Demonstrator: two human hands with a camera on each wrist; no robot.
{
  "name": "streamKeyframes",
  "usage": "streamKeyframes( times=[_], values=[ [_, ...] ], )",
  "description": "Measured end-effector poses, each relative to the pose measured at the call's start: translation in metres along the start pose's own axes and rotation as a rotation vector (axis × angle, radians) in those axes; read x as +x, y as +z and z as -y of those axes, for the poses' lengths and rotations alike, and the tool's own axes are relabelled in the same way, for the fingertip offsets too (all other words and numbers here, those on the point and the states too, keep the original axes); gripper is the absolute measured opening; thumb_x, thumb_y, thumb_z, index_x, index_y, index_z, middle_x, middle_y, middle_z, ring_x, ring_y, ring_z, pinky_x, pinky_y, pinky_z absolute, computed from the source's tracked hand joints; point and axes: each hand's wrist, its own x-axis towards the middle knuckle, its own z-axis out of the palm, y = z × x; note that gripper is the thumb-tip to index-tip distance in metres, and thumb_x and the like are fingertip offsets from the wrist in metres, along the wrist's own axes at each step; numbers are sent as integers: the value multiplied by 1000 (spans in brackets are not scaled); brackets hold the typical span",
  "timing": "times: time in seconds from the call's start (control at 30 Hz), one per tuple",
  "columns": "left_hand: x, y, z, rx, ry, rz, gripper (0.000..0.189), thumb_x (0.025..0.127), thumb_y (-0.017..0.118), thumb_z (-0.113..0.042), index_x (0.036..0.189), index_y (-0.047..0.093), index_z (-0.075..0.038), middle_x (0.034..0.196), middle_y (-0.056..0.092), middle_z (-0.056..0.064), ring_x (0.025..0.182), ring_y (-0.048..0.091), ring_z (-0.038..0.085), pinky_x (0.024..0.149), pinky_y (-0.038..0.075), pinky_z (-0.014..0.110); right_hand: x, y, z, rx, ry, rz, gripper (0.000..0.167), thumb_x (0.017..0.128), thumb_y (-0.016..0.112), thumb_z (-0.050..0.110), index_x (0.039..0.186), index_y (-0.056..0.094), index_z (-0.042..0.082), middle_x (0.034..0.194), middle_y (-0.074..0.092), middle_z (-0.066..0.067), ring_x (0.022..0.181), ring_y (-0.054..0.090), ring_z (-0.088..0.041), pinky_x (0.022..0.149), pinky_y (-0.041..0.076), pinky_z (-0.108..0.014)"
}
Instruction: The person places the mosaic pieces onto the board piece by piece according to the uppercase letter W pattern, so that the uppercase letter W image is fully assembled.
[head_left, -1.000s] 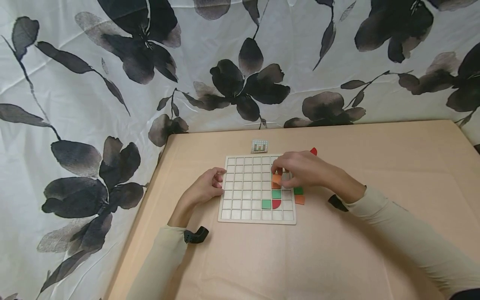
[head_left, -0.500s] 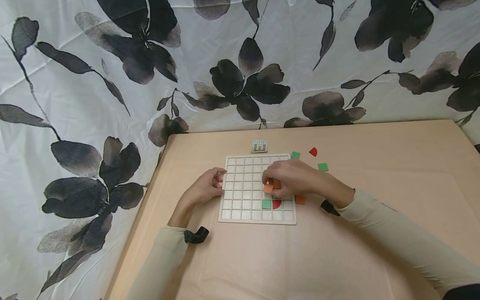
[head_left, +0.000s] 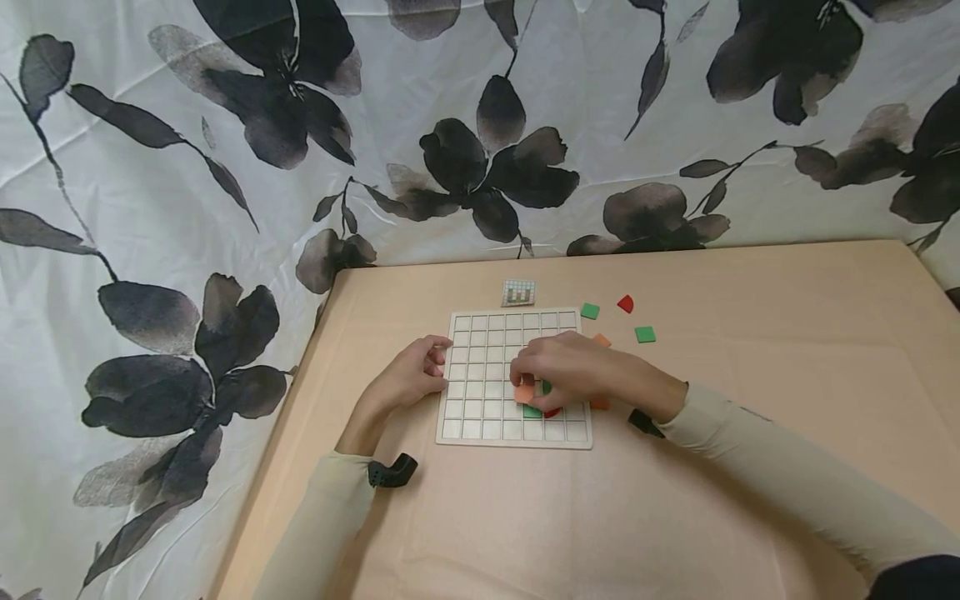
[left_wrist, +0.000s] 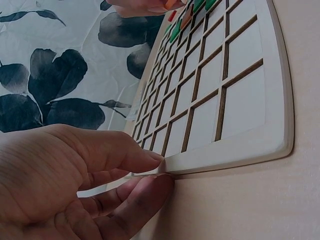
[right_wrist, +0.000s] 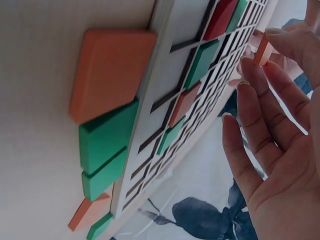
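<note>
A pale grid board lies on the table. My left hand holds its left edge with thumb and fingertips, seen close up in the left wrist view. Over the board's right half, my right hand pinches an orange tile between thumb and fingertips, the other fingers spread loosely. In the board's squares sit a green tile and a red tile, partly covered by the right hand in the head view. The right wrist view also shows an orange tile set in the grid.
Loose tiles lie right of the board: a green square, another green square, a red rounded piece and an orange tile near the edge. A small patterned card lies behind it. Floral cloth hangs behind the table.
My right hand has moved left and toward me across the board with the orange tile, uncovering green and orange pieces beyond the board's right edge. The left hand has stayed put.
</note>
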Motion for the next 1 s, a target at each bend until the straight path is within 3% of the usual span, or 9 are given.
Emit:
streamKeyframes(
  times=[0.27, 0.53, 1.0],
  values=[
    [1, 0, 2, 3, 6, -4, 65, 86, 71, 10, 144, 47, -4, 109, 49, 10, 91, 52, 20, 73, 48, 29, 10, 7, 4, -23, -15, 37, 20, 84, 76, 30, 101, 68, 26, 88, 62, 12, 83, 53, -6, 67, 44, -26],
    [1, 0, 2, -11, 4, 5, 65, 86, 70, 11, 144, 46, -4, 108, 48, 10, 90, 52, 21, 71, 48, 27, 16, 17, 7, -81, -69, 7, 15, 84, 73, 28, 96, 66, 24, 79, 54, 15, 78, 50, -7, 61, 41, -26],
    [-2, 0, 0, -17, 1, 1, 65, 86, 70, 11, 145, 46, -3, 109, 49, 11, 90, 52, 20, 70, 48, 26, 18, 21, 9, -149, -105, -10, 16, 80, 74, 24, 94, 66, 23, 82, 51, 13, 79, 49, -7, 60, 40, -25]
  ],
)
